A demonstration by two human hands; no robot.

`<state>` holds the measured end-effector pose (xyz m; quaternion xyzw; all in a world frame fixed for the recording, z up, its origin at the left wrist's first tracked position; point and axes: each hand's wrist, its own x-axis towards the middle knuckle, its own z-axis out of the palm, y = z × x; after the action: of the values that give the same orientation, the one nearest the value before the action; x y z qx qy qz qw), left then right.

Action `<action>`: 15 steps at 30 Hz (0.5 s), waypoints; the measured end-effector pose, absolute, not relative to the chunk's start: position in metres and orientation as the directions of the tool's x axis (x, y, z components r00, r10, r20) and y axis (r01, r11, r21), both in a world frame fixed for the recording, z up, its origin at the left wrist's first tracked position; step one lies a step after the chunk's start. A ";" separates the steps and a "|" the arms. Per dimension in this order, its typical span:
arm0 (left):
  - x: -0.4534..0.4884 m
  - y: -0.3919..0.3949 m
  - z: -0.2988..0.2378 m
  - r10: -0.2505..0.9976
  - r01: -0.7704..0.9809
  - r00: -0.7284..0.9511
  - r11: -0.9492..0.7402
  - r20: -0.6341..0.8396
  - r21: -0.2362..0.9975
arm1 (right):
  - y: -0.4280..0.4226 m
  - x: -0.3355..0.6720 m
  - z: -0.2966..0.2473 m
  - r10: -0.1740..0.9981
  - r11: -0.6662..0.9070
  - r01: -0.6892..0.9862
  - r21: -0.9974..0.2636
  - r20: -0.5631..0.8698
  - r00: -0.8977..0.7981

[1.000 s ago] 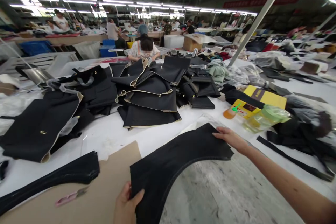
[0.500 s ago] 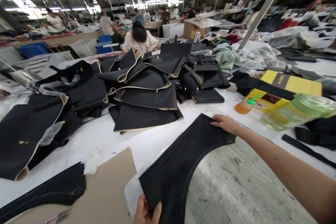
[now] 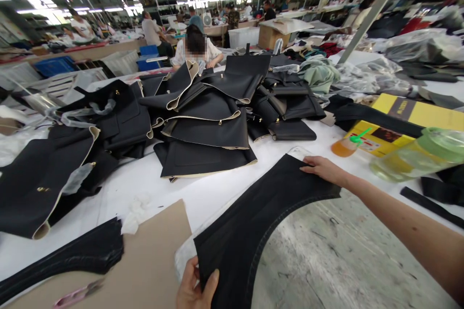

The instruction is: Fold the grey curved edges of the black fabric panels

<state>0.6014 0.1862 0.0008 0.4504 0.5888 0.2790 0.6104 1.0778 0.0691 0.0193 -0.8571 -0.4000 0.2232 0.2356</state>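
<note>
A curved black fabric piece (image 3: 253, 217) arcs across the grey work surface (image 3: 326, 260) in front of me. My left hand (image 3: 194, 289) pinches its near end at the bottom edge, thumb on top of the cloth. My right hand (image 3: 324, 170) rests on the far end with fingers laid flat and pressing it down. A second curved black piece (image 3: 72, 258) lies at the lower left, partly under a brown cardboard sheet (image 3: 145, 260).
Stacks of black panels with cream edging (image 3: 203, 120) fill the table's middle and left. A yellow box (image 3: 398, 120), a clear green-lidded bottle (image 3: 416, 157) and an orange cup (image 3: 342, 147) stand at right. A person (image 3: 195, 50) sits across the table; others work further back.
The view has shifted slightly. My left hand moved a little right along the near end of the fabric; my right hand stays on the far end.
</note>
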 end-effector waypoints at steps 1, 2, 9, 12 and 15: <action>0.601 0.188 0.003 0.876 0.186 0.147 0.433 -0.460 0.882 | 0.068 1.079 0.021 0.792 -0.566 0.576 -0.590 -0.196 0.578; 0.600 0.190 0.006 0.880 0.181 0.146 0.426 -0.452 0.886 | 0.066 1.080 0.022 0.794 -0.563 0.573 -0.596 -0.199 0.574; 0.600 0.202 0.001 0.851 0.175 0.167 0.472 -0.499 0.864 | 0.065 1.075 0.009 0.813 -0.547 0.596 -0.588 -0.201 0.547; 0.599 0.201 -0.014 0.861 0.241 0.185 0.427 -0.473 0.871 | 0.068 1.070 -0.003 0.809 -0.555 0.622 -0.553 -0.182 0.559; 0.597 0.198 -0.025 0.886 0.301 0.164 0.374 -0.434 0.877 | 0.068 1.069 -0.011 0.802 -0.567 0.643 -0.515 -0.167 0.574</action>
<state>0.5974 0.1976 -0.0246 0.4987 0.5950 0.2533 0.5771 1.0685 0.0684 -0.0112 -0.8635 -0.4182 0.1951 0.2037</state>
